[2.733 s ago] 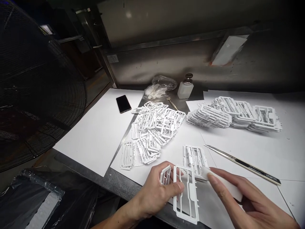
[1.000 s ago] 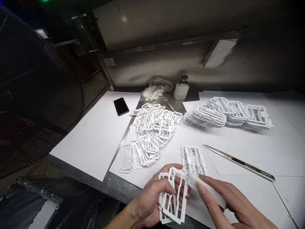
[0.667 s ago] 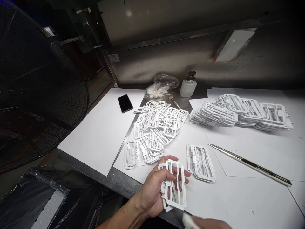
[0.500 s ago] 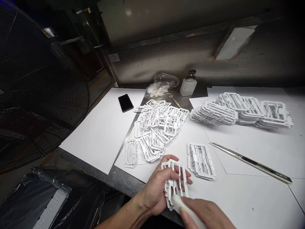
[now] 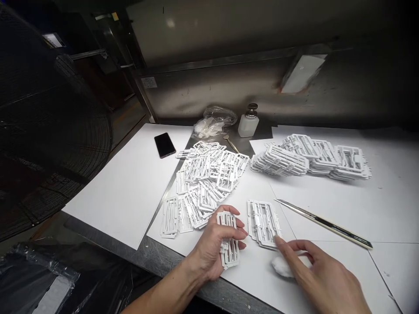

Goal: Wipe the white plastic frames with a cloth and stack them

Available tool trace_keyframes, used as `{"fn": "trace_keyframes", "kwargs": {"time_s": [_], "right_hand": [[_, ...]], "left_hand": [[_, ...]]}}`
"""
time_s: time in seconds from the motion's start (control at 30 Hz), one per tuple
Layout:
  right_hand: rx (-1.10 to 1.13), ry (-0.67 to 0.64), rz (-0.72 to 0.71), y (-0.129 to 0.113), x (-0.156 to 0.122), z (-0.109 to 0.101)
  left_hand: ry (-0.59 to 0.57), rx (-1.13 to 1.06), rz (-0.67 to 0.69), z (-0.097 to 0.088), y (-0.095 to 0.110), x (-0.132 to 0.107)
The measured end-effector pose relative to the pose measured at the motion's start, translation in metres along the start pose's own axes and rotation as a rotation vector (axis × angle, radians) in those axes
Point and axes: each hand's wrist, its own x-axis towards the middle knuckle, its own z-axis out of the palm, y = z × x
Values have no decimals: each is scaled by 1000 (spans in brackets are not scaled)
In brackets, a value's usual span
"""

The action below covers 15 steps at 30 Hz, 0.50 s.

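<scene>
My left hand (image 5: pixel 209 250) is closed around thin white plastic frames (image 5: pixel 231 253), which have slotted openings. The frames stand tilted in the palm, with the thumb across their face; how many there are I cannot tell. To the right, my right hand (image 5: pixel 327 272) is low over the paper, a soft white wad (image 5: pixel 282 267) under its thumb and in its curled fingers. The thumb tip is at the near corner of a small stack of similar frames (image 5: pixel 263 222); whether it touches is unclear. The lower fingers are hidden. Beyond my left hand lies a loose pile of frames (image 5: pixel 203 174).
Stacked frames (image 5: pixel 281 161) stand at the back right. Long tweezers or a slim knife (image 5: pixel 324 223) lies on the right-hand paper. Further back are a pump bottle (image 5: pixel 248 124), a clear plastic bag (image 5: pixel 212 124), a small metal tool (image 5: pixel 231 143) and a phone (image 5: pixel 165 145).
My right hand has moved away from the held frames, rightward to the small stack, and the white wad has gone with it. My left hand has turned the frames slightly. The camera view has shifted.
</scene>
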Motion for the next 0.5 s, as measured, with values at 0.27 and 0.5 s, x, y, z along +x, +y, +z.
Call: {"fn": "trace_keyframes", "kwargs": {"time_s": [0.27,0.5], "right_hand": [[55,0,-87,7,5,8],[107,28,-197,18,-19,6]], "left_hand": [[39,468,88,24,-8,26],[-61,545,171,20,-7,16]]}}
